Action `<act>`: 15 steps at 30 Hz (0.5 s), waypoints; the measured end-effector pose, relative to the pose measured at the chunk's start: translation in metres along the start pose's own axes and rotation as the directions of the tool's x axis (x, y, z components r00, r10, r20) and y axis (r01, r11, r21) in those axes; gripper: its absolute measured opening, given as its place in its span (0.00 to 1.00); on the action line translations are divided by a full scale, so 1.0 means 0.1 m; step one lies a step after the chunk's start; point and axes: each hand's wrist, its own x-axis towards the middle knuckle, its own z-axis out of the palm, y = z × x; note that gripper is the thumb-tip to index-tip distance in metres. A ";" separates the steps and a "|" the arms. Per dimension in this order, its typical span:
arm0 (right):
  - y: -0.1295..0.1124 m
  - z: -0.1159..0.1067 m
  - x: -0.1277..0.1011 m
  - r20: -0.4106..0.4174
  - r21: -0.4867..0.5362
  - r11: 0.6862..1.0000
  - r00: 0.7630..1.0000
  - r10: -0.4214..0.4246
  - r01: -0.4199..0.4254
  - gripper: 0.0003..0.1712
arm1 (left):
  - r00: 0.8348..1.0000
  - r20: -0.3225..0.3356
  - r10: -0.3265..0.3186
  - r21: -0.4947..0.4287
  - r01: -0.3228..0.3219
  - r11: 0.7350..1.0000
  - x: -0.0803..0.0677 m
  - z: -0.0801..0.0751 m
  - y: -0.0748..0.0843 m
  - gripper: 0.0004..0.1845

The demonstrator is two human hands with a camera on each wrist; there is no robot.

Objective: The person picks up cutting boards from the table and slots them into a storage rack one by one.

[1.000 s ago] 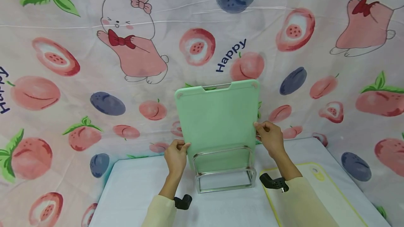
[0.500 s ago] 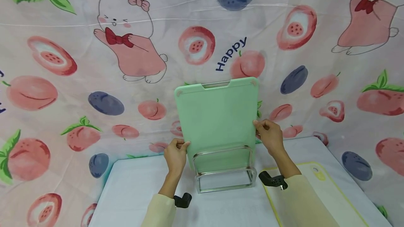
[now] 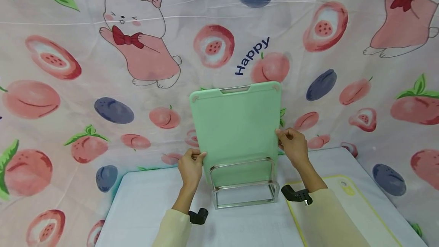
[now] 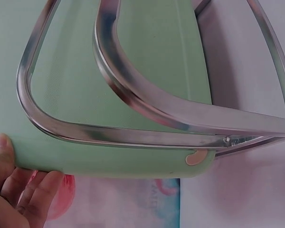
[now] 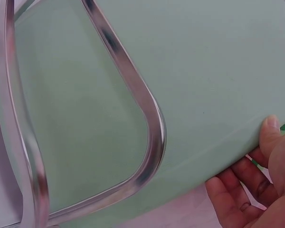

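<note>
A light green cutting board (image 3: 236,125) stands upright, leaning slightly back, in a shiny metal rack (image 3: 245,188). Its lower part sits behind the rack's front loops. My left hand (image 3: 190,167) pinches the board's left edge, thumb on the front face and fingers behind. On the opposite edge, a little higher, my right hand (image 3: 294,146) pinches the board the same way. In the left wrist view a pinkish corner pad (image 4: 196,157) shows at the board's lower corner, beside the metal bars. The right wrist view shows the thumb (image 5: 270,130) on the board's face.
A white cutting board with a yellow rim (image 3: 346,201) lies flat on the white-covered table (image 3: 147,197), partly under my right forearm. Behind the table hangs a cloth (image 3: 212,3) printed with rabbits and fruit. Each wrist carries a black camera mount.
The head view has tilted slightly, so the backdrop shifts a little upward. Both hands keep their hold on the green cutting board, which stays in the rack.
</note>
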 end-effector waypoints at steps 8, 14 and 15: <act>-0.03 -0.01 -0.01 -0.005 0.008 1.000 1.000 0.004 -0.004 0.26 | 1.000 -0.005 0.013 -0.002 -0.013 1.000 -0.01 0.00 0.00 0.10; -0.02 0.00 0.00 -0.008 -0.010 1.000 1.000 0.008 -0.008 0.26 | 1.000 0.002 0.005 -0.023 -0.005 1.000 -0.01 0.03 -0.01 0.10; -0.02 0.00 0.00 -0.003 -0.017 1.000 1.000 0.006 -0.006 0.26 | 1.000 0.005 0.008 -0.021 -0.008 1.000 -0.01 0.03 -0.01 0.10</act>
